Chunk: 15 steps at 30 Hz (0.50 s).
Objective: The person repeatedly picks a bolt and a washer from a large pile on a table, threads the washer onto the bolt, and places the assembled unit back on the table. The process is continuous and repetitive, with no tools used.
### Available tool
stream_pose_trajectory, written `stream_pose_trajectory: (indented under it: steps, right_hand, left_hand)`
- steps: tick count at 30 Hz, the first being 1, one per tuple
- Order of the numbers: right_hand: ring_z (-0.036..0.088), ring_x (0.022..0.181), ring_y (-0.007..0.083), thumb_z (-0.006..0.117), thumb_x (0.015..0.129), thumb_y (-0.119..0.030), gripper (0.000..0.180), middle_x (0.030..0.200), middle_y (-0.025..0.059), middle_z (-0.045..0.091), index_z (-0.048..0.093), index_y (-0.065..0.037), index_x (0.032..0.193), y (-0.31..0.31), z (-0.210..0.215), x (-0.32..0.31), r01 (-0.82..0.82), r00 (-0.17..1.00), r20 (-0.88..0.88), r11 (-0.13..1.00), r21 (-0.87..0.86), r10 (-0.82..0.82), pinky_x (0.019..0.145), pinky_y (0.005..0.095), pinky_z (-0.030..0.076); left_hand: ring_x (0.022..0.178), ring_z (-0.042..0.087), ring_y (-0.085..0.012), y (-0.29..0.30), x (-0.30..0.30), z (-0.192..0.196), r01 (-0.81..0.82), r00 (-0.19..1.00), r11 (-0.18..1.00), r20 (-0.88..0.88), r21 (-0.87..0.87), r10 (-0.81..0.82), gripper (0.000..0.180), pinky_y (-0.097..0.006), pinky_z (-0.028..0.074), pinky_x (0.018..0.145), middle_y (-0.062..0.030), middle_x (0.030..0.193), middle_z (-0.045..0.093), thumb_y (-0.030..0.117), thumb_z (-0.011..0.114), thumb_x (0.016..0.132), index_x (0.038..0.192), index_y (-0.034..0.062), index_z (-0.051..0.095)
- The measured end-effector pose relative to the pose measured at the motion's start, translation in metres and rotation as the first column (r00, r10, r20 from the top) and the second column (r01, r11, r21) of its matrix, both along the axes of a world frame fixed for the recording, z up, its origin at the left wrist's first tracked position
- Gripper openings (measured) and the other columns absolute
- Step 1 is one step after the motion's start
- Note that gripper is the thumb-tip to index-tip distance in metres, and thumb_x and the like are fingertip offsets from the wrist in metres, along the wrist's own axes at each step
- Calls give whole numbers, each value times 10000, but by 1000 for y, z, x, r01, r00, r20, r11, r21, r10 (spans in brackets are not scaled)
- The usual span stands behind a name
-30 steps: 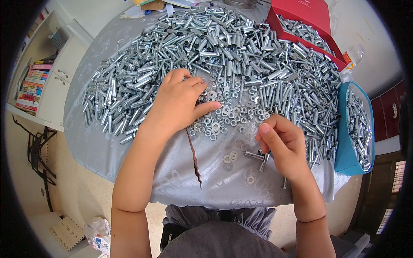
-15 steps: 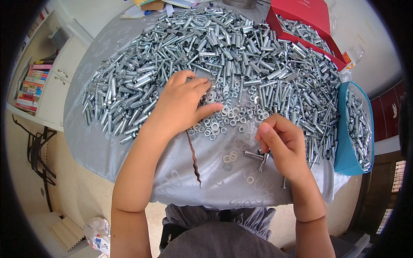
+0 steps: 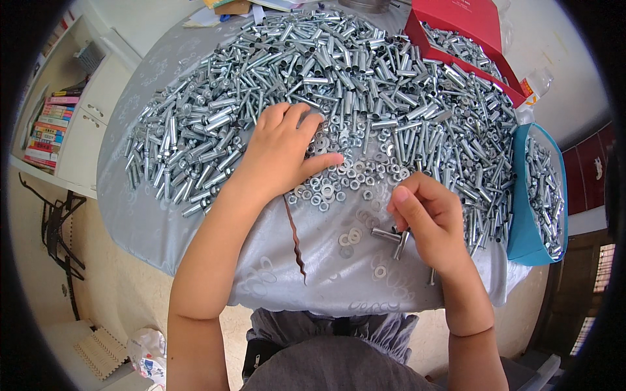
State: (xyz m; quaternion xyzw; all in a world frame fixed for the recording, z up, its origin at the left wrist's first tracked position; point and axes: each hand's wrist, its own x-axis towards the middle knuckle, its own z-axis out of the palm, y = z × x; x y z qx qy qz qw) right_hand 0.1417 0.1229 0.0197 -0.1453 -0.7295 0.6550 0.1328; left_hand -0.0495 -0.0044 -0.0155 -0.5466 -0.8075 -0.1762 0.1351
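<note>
Metal covers most of the desk, which wears a smooth grey cloth with a faint pale pattern and a dark jagged tear near its front edge. From 9 o'clock round to 3 o'clock lies a dense heap of bright zinc-coloured sleeves and bolts, slim cylinders lying every way. At the centre sits a scatter of small flat washers and nuts, round rings with holes.

The left hand lies palm down and flat on the near edge of that heap, fingers spread over the sleeves and its thumb stretched toward 3 o'clock, its tip among the washers; it is unclenched and grips nothing that shows.

The right hand, at about 4 o'clock from the centre, is curled closed round a short silvery bolt, whose ends stick out from under the fingers toward 9 o'clock. A few loose washers lie on the cloth just beside it.

At 1 o'clock a red cardboard box holds more bolts; at 3 o'clock a blue tray is full of them. Off the desk at 9 o'clock, a white shelf carries a row of books
</note>
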Motion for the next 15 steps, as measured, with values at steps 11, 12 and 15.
stream_pose_trajectory:
  steps: [11,12,15]
  right_hand:
    - [411,553,28,517,880,-159,201,606,-22,491,555,-8,753,0,-1,0,-5,1000,-5,1000,26,6,497,180,326]
    - [420,557,30,521,876,-151,194,610,-17,498,556,-3,755,0,-3,0,-1,1000,-17,999,50,2,499,182,334]
    - [455,558,50,543,857,-120,162,618,15,521,557,11,763,0,0,0,-10,1000,1,978,207,10,504,199,368]
  left_hand:
    - [1080,408,-311,-6,0,8,10,999,1000,-36,-22,-11,431,-410,337,921,-74,1124,509,390,650,714,987,65,573]
    - [1076,409,-307,-7,0,9,13,999,1000,-36,-15,-13,410,-408,338,918,-72,1121,512,381,648,720,970,64,576]
    - [1045,425,-289,-6,-4,5,43,999,999,-2,10,-43,328,-398,350,891,-65,1088,527,342,636,739,897,63,568]
